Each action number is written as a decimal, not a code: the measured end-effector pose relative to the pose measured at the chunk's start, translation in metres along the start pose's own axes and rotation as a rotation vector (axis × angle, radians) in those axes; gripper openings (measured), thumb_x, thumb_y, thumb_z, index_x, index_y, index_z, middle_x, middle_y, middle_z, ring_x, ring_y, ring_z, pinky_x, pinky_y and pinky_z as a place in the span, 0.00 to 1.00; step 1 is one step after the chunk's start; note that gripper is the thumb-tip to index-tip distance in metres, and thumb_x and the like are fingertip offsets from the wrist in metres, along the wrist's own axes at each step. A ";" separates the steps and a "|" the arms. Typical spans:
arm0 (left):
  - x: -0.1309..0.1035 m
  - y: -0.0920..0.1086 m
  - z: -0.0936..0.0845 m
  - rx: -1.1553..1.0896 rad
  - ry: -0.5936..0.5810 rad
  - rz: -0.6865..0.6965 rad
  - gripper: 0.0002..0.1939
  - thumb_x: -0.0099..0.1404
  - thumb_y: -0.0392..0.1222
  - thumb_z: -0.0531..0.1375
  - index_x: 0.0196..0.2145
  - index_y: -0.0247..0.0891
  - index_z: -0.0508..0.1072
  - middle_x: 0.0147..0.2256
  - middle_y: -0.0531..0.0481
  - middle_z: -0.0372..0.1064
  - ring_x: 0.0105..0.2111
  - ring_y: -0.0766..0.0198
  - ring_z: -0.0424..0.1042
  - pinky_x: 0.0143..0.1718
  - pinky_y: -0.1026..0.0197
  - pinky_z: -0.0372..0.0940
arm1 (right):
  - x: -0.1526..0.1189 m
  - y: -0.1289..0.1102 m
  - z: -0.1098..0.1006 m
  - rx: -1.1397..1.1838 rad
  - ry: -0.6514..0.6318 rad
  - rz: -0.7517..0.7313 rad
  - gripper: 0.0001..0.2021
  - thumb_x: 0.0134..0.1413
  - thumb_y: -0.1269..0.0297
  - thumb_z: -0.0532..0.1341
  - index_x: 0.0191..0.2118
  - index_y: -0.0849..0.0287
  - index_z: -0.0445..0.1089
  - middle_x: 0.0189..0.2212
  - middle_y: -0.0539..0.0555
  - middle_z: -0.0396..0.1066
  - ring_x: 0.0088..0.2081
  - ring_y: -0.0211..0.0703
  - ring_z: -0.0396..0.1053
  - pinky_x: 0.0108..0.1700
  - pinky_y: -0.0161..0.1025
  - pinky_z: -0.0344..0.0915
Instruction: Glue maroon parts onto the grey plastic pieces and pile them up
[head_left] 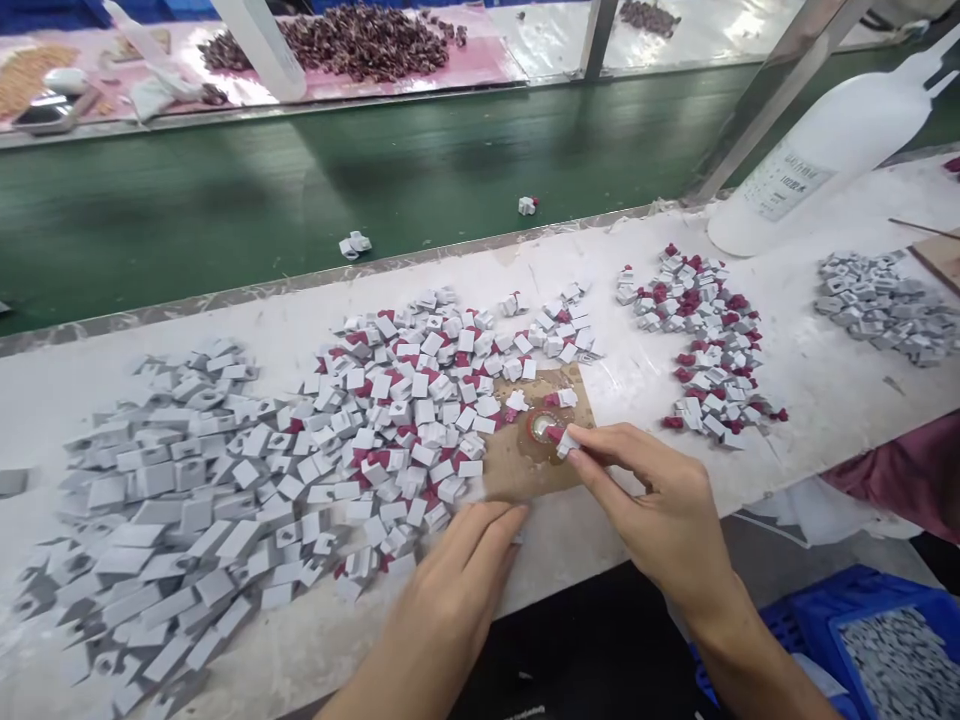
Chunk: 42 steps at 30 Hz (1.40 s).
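Note:
Between thumb and forefinger, my right hand [660,500] pinches a small grey-and-maroon plastic part [564,442]. The maroon end of that part is over a small round dish of clear liquid [541,427], which sits on a wet brown cardboard piece [525,470]. My left hand [457,580] is low at the table's front, beside the cardboard, with its fingers together and bent down. A bit of grey shows by its fingertips, but what they hold is hidden. A heap of grey and maroon parts [405,390] spreads left of the dish.
Plain grey blocks [165,510] lie at the left. More grey-maroon parts [697,320] and a grey pile [885,300] are to the right, near a white squeeze bottle [825,150]. A green conveyor belt [450,160] runs behind. A blue crate [847,620] stands below right.

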<state>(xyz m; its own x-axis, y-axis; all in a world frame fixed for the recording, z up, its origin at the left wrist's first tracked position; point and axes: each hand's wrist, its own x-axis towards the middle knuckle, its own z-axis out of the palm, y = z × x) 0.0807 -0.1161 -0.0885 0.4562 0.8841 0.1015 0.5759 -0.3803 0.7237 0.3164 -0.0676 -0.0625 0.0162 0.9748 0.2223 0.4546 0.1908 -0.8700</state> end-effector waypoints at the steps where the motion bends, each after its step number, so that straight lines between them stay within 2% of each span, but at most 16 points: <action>1: 0.001 0.002 -0.001 -0.039 -0.006 -0.025 0.18 0.84 0.29 0.58 0.64 0.47 0.74 0.56 0.45 0.81 0.56 0.55 0.84 0.59 0.56 0.79 | 0.000 0.000 0.000 -0.009 -0.004 -0.017 0.11 0.74 0.72 0.69 0.53 0.51 0.87 0.44 0.51 0.88 0.43 0.44 0.86 0.47 0.41 0.84; 4: 0.008 0.009 -0.006 -0.180 0.015 -0.064 0.17 0.83 0.30 0.59 0.61 0.50 0.77 0.53 0.48 0.80 0.53 0.59 0.84 0.56 0.59 0.79 | 0.002 -0.001 -0.001 -0.039 -0.015 -0.051 0.11 0.74 0.73 0.69 0.53 0.53 0.87 0.43 0.52 0.87 0.42 0.43 0.86 0.47 0.40 0.84; 8: 0.025 0.015 -0.016 -0.425 0.090 -0.163 0.15 0.82 0.34 0.63 0.57 0.54 0.82 0.50 0.49 0.79 0.49 0.60 0.83 0.49 0.61 0.82 | 0.005 -0.004 -0.001 -0.011 -0.022 -0.008 0.10 0.74 0.72 0.69 0.52 0.53 0.87 0.42 0.52 0.87 0.41 0.44 0.85 0.45 0.40 0.83; 11: 0.047 0.016 -0.023 -0.659 0.148 -0.321 0.10 0.79 0.39 0.68 0.53 0.53 0.86 0.48 0.50 0.82 0.44 0.60 0.85 0.43 0.62 0.83 | 0.005 -0.004 -0.002 0.146 0.046 0.103 0.09 0.73 0.69 0.71 0.52 0.50 0.88 0.42 0.51 0.88 0.42 0.44 0.86 0.45 0.40 0.84; 14: 0.070 0.020 -0.028 -0.829 0.167 -0.444 0.07 0.77 0.43 0.72 0.51 0.49 0.87 0.43 0.51 0.85 0.36 0.63 0.83 0.40 0.63 0.83 | 0.003 -0.003 -0.003 0.423 0.084 0.228 0.09 0.74 0.65 0.73 0.53 0.44 0.88 0.46 0.49 0.89 0.44 0.45 0.88 0.49 0.40 0.87; 16: 0.081 0.023 -0.030 -0.899 0.166 -0.448 0.06 0.76 0.43 0.73 0.49 0.46 0.88 0.40 0.51 0.85 0.32 0.66 0.81 0.38 0.64 0.83 | 0.001 -0.002 -0.003 0.564 0.032 0.258 0.09 0.75 0.63 0.73 0.54 0.42 0.88 0.49 0.49 0.89 0.48 0.47 0.89 0.55 0.43 0.87; 18: 0.086 0.027 -0.029 -0.963 0.178 -0.433 0.05 0.75 0.43 0.74 0.48 0.45 0.88 0.39 0.51 0.85 0.32 0.66 0.81 0.39 0.65 0.83 | 0.000 -0.001 -0.002 0.630 -0.015 0.261 0.10 0.76 0.63 0.73 0.55 0.41 0.89 0.51 0.50 0.89 0.52 0.48 0.89 0.58 0.44 0.86; 22: 0.085 0.028 -0.024 -1.084 0.188 -0.452 0.06 0.74 0.44 0.77 0.47 0.45 0.89 0.39 0.52 0.86 0.37 0.66 0.85 0.44 0.68 0.83 | -0.004 0.000 0.002 0.659 -0.036 0.274 0.10 0.76 0.63 0.73 0.54 0.39 0.89 0.51 0.48 0.89 0.53 0.45 0.88 0.57 0.39 0.86; 30: 0.084 0.026 -0.020 -1.137 0.160 -0.429 0.04 0.75 0.41 0.76 0.47 0.45 0.89 0.40 0.52 0.87 0.41 0.65 0.88 0.47 0.69 0.83 | -0.006 -0.001 0.002 0.623 -0.050 0.258 0.11 0.75 0.66 0.73 0.53 0.39 0.90 0.48 0.49 0.88 0.50 0.42 0.87 0.55 0.37 0.85; 33: 0.083 0.024 -0.018 -1.115 0.146 -0.414 0.03 0.75 0.40 0.75 0.46 0.45 0.89 0.41 0.52 0.87 0.41 0.66 0.88 0.48 0.70 0.83 | -0.003 -0.003 -0.001 0.572 -0.075 0.261 0.12 0.74 0.66 0.73 0.53 0.40 0.90 0.46 0.50 0.88 0.47 0.41 0.86 0.52 0.36 0.84; 37: 0.081 0.023 -0.018 -1.029 0.127 -0.364 0.05 0.75 0.40 0.75 0.48 0.46 0.89 0.44 0.51 0.87 0.43 0.62 0.88 0.49 0.65 0.84 | 0.000 -0.007 -0.004 0.497 -0.106 0.231 0.12 0.72 0.67 0.74 0.53 0.40 0.91 0.42 0.50 0.86 0.43 0.39 0.84 0.45 0.33 0.81; 40: 0.079 0.025 -0.026 -0.957 0.127 -0.348 0.05 0.75 0.40 0.74 0.48 0.45 0.89 0.46 0.49 0.86 0.44 0.58 0.88 0.50 0.60 0.85 | 0.001 -0.013 -0.005 0.538 -0.128 0.211 0.12 0.71 0.68 0.74 0.51 0.40 0.91 0.42 0.49 0.86 0.44 0.39 0.84 0.45 0.33 0.82; 42: 0.078 0.026 -0.039 -0.914 0.126 -0.350 0.04 0.75 0.41 0.73 0.46 0.45 0.88 0.45 0.49 0.85 0.44 0.56 0.88 0.49 0.57 0.86 | 0.006 -0.019 -0.006 0.555 -0.165 0.204 0.12 0.72 0.67 0.73 0.51 0.40 0.91 0.43 0.49 0.87 0.45 0.40 0.85 0.46 0.33 0.82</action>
<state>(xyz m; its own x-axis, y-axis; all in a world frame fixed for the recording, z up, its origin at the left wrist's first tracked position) 0.1048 -0.0459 -0.0356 0.2541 0.9491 -0.1859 -0.1050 0.2181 0.9703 0.3132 -0.0666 -0.0418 -0.1039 0.9946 -0.0049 -0.0759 -0.0128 -0.9970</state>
